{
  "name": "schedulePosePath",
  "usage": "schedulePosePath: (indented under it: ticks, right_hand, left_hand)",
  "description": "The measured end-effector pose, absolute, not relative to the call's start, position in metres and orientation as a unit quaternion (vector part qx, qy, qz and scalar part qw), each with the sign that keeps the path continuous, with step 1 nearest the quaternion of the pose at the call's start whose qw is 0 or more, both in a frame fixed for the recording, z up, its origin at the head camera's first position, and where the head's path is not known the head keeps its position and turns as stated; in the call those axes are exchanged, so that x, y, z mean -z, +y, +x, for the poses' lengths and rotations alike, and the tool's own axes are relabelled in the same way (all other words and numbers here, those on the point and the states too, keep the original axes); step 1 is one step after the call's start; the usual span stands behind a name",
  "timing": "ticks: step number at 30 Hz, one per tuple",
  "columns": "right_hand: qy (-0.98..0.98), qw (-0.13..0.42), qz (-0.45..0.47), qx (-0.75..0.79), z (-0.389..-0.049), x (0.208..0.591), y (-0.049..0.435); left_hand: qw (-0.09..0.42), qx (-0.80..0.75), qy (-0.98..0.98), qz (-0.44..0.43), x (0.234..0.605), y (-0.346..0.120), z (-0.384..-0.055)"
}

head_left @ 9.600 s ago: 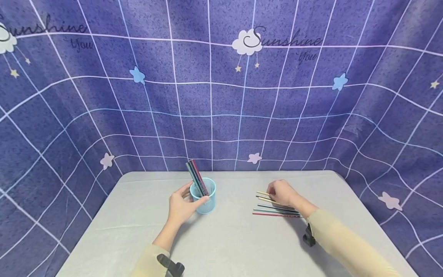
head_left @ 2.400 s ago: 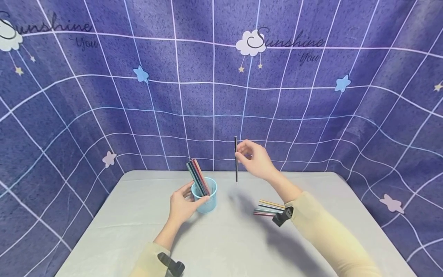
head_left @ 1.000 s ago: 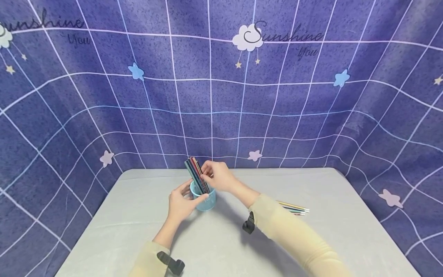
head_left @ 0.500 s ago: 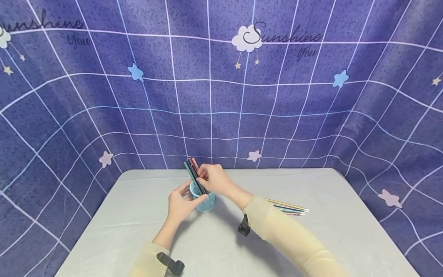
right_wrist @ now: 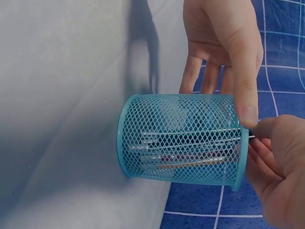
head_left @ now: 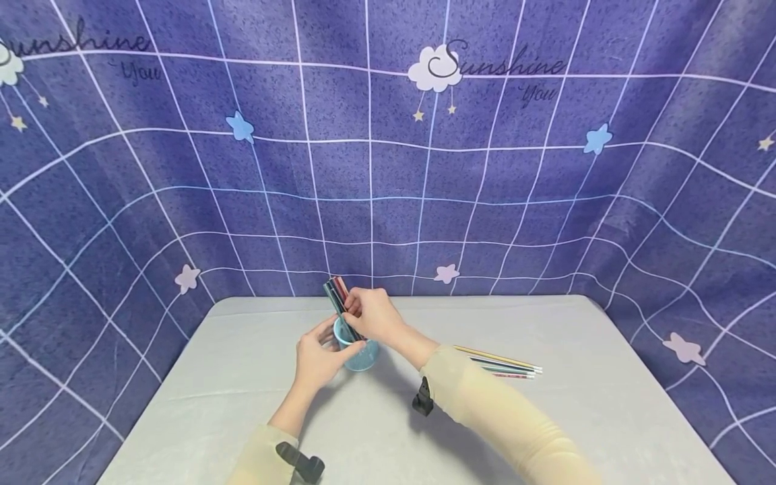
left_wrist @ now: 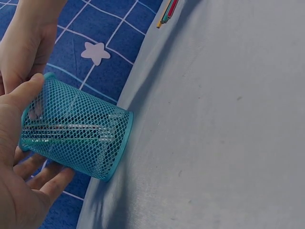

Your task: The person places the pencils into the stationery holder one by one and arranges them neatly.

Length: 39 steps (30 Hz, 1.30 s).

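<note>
A light-blue mesh pencil cup (head_left: 362,358) stands on the table, held at its rim by my left hand (head_left: 318,360), thumb in front and fingers behind. Several pencils (head_left: 334,294), green, dark and red, lean to the left inside it. My right hand (head_left: 377,316) is at the cup's mouth and pinches a dark pencil, mostly hidden by the fingers. Through the mesh in the right wrist view, the pencils' lower ends (right_wrist: 150,138) show near the cup's base. The left wrist view shows both hands at the rim of the cup (left_wrist: 78,126).
To the right, several pencils (head_left: 506,364) lie side by side, yellow, dark, green and red, partly behind the right sleeve (head_left: 485,404). A purple grid-patterned curtain (head_left: 388,168) rises behind the pale table (head_left: 242,404).
My right hand has taken pencils from the pile and brought a dark one left into the cup, lowering slightly in the last second. Fewer pencils lie on the table. My left hand has stayed put.
</note>
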State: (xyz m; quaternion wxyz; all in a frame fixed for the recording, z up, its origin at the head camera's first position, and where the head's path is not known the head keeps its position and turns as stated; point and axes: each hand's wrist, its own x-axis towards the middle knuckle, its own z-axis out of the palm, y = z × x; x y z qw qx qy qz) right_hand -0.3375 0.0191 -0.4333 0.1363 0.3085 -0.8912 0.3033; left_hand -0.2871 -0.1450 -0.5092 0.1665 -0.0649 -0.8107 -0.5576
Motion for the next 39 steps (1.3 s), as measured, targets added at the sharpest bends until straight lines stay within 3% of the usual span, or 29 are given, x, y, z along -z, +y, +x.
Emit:
schedulePosePath:
  ticks: [13,20,27,39]
  right_hand:
    - [-0.89,0.142,0.294,-0.317,-0.339,0.436,0.019]
    - [-0.88,0.172,0.303,-0.324,-0.343,0.431,0.036]
    - [-0.876,0.211,0.286,-0.327,-0.349,0.419,0.076]
    - [-0.898,0.222,0.24,-0.296,-0.355,0.423,0.167]
  left_hand:
    - [0.166,0.556,-0.811,-0.067,0.51,-0.145,-0.287]
    - [0.167,0.555,-0.812,-0.064,0.509,-0.144,-0.288]
    - [0.163,0.553,-0.816,-0.048,0.509,-0.144,-0.288]
    - [0.158,0.547,-0.821,-0.046,0.506,-0.144,-0.286]
